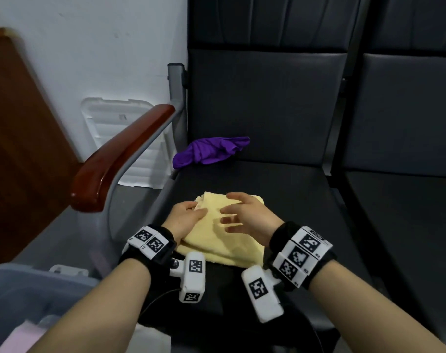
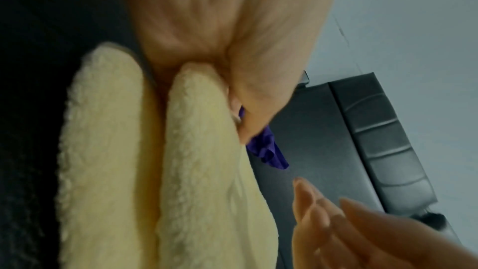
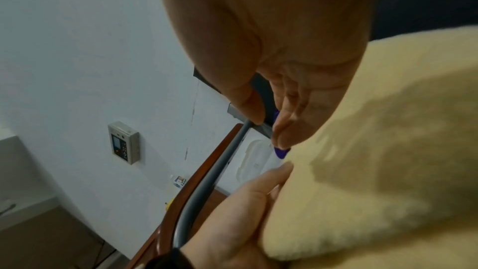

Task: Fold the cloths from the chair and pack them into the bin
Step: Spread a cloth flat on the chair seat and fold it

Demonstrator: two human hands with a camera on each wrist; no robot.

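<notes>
— Where is the towel (image 1: pixel 224 230)?
— On the seat (image 1: pixel 280 179), under both hands: left hand (image 1: pixel 183 219) pinches its folded edge; right hand (image 1: pixel 247 215) hovers, fingers spread.
— And past the fingertips?
— A purple cloth (image 1: pixel 210 151), well apart.

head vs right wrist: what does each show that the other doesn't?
Head only: the bin at lower left, the whole purple cloth crumpled at the back of the chair seat, and a second seat alongside. Right wrist only: a keypad box on the wall. Both: the yellow towel, left hand, right hand and wooden armrest.
</notes>
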